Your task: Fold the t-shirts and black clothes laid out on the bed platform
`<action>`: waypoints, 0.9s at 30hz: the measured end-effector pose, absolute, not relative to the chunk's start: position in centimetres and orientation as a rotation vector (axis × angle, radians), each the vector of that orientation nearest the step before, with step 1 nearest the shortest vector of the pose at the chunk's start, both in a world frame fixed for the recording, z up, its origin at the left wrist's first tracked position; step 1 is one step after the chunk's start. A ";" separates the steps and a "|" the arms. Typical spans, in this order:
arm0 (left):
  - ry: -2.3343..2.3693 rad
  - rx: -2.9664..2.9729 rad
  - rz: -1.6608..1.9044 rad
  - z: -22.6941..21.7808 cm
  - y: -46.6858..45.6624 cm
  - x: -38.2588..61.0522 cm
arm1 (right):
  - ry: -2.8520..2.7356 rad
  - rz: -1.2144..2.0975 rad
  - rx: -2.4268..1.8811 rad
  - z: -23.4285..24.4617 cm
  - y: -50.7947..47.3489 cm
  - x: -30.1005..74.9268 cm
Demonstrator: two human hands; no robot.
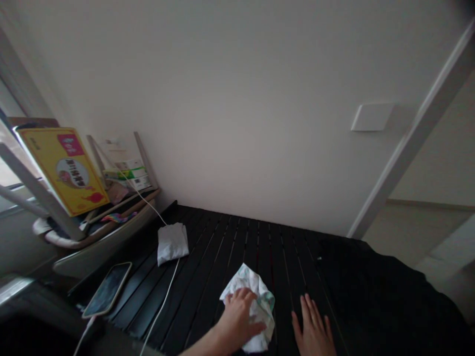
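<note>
My left hand (237,319) rests on a crumpled white cloth with a pale green pattern (262,306), its fingers curled over the fabric. The cloth lies on a black slatted table (237,242). My right hand (313,329) lies palm down on the slats to the right of the cloth, fingers spread and touching nothing else. Farther back, a folded white cloth pad (172,243) sits near the table's far edge. A smartphone (107,289) lies at the left, with a white cable (160,299) running across the slats.
Dark fabric (386,291) covers the table's right side. At the left stands a tilted rack holding a yellow box (63,170) and several papers. A white wall rises behind the table, with a wall plate (372,117) on it.
</note>
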State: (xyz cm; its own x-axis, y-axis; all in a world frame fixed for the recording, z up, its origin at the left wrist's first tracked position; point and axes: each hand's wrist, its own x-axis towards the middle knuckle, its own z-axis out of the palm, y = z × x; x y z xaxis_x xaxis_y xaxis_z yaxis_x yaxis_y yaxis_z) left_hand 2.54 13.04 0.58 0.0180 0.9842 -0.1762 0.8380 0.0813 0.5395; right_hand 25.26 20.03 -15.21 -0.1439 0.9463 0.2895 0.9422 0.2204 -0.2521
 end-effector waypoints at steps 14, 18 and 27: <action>1.960 1.949 0.232 -2.6 17.0 8.8 | -2.135 -0.006 -1.740 -15.3 20.0 25.2; 1.959 1.876 0.267 -2.8 17.5 9.4 | -2.098 0.044 -1.710 -15.4 20.1 25.5; 1.759 1.763 0.578 2.7 15.7 7.2 | -1.853 0.587 -1.301 -9.5 18.0 24.1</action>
State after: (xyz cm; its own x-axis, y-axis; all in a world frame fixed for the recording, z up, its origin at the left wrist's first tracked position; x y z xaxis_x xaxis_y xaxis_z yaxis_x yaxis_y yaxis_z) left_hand 7.22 15.68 2.67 0.0384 0.9948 -0.0938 0.7452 0.0341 0.6659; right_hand 24.07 18.00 -9.52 -0.1709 0.9273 0.3331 0.5662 0.3691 -0.7370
